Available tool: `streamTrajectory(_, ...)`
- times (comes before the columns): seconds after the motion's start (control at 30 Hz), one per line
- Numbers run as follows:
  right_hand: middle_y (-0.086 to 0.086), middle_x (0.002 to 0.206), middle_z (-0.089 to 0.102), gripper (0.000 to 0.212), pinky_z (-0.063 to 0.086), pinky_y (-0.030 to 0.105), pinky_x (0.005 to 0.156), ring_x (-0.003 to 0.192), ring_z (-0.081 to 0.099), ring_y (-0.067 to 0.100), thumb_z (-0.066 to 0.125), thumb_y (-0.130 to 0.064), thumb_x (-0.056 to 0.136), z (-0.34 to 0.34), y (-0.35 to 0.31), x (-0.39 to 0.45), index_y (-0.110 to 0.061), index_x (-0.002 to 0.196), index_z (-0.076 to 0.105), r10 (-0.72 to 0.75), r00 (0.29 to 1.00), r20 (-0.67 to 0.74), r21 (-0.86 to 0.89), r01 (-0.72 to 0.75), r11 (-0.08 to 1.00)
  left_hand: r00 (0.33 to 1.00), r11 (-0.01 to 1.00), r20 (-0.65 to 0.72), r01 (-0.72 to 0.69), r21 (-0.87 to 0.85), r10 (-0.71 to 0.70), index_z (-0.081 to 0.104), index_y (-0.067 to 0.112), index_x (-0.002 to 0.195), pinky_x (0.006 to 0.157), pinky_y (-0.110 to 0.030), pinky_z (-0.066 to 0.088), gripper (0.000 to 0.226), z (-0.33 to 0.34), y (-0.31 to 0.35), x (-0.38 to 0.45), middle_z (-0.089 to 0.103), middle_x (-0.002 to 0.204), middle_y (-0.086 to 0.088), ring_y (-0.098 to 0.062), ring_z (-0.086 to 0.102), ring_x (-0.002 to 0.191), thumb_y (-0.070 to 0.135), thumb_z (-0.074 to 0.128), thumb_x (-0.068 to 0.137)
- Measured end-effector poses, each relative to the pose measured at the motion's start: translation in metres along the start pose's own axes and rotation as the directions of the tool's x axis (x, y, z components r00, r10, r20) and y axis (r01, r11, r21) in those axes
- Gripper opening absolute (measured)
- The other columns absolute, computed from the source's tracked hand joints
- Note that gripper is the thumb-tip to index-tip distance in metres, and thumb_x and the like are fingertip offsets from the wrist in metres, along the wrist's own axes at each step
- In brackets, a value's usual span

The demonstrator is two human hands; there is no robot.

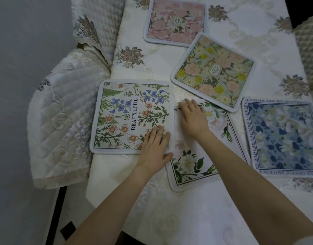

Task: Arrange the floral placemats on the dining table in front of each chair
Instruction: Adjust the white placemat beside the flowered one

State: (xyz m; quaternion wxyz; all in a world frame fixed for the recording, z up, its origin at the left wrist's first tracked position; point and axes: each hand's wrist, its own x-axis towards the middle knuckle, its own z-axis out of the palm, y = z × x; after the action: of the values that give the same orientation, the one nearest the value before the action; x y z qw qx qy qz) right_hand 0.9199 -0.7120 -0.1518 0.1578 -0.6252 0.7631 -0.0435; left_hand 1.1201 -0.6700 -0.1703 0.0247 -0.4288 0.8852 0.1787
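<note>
Placemats [132,116] under both flat hands [154,147]

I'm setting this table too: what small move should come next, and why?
Probably slide the white-flower placemat out with the right hand lying flat on it: it sits crooked, its far corner tucked under the yellow-flower placemat.

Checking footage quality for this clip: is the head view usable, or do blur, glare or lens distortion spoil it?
Head view: usable; dim, even light, no glare or hard shadows. The "BEAUTIFUL" daisy placemat reads sharply under the left hand; the right hand is slightly soft at the fingertips. Wide-angle bending curves the white embroidered tablecloth and the blue bordered placemat at the cropped right edge.
</note>
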Motion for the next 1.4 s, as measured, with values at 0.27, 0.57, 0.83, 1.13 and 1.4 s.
streamTrajectory(0.27,0.003,0.14,0.045,0.046,0.031,0.05,0.107,0.131,0.035,0.027,0.047,-0.03,0.088,-0.013,0.015,0.008,-0.017,0.132,0.044,-0.046,0.996,0.072,-0.039,0.049,0.998,1.0,1.0,0.008,0.028,0.01,-0.028,0.014,0.021,0.15,0.117,-0.038,-0.008,0.076,-0.001,0.003,0.0,0.002,0.16,-0.007,-0.023,-0.009,0.146,0.053,0.045,0.089)
streamTrajectory(0.57,0.0,0.149,0.037,0.055,0.022,0.053,0.113,0.141,0.025,0.027,0.044,-0.042,0.09,0.004,0.027,-0.04,-0.02,0.14,0.036,0.012,1.0,0.019,0.006,-0.012,1.0,0.998,0.997,0.002,0.071,-0.036,-0.071,0.018,0.023,0.15,0.116,-0.033,-0.007,0.073,-0.005,0.01,-0.002,0.004,0.16,-0.005,-0.021,-0.007,0.147,0.049,0.048,0.089)
streamTrajectory(0.83,-0.003,0.153,0.032,0.06,0.012,0.056,0.116,0.144,0.019,0.025,0.047,-0.044,0.089,0.014,0.036,-0.074,-0.024,0.144,0.032,0.061,0.998,-0.002,0.087,-0.06,0.994,0.996,0.993,0.001,0.087,-0.084,-0.088,0.019,0.024,0.15,0.116,-0.033,-0.005,0.073,-0.005,0.014,-0.006,0.004,0.16,-0.004,-0.02,-0.006,0.147,0.047,0.05,0.088)
streamTrajectory(1.13,-0.003,0.149,0.035,0.061,0.017,0.059,0.113,0.14,0.023,0.026,0.05,-0.046,0.086,0.006,0.037,-0.078,-0.026,0.142,0.033,0.062,0.997,0.045,0.063,-0.065,0.996,0.977,0.976,-0.071,0.194,-0.095,-0.201,0.03,0.014,0.145,0.118,-0.041,0.013,0.06,-0.001,0.044,-0.035,0.021,0.156,-0.014,-0.028,0.013,0.145,0.033,0.051,0.092)
streamTrajectory(1.4,0.009,0.136,0.042,0.06,0.033,0.052,0.099,0.119,0.039,0.035,0.052,-0.057,0.08,-0.01,0.052,-0.081,-0.029,0.132,0.038,0.029,0.991,0.133,-0.079,-0.019,0.997,0.697,0.709,-0.131,0.695,-0.118,-0.705,0.04,0.004,0.129,0.077,-0.038,0.045,0.063,0.018,0.091,-0.088,0.047,0.125,-0.017,-0.029,0.043,0.105,0.043,0.058,0.084)
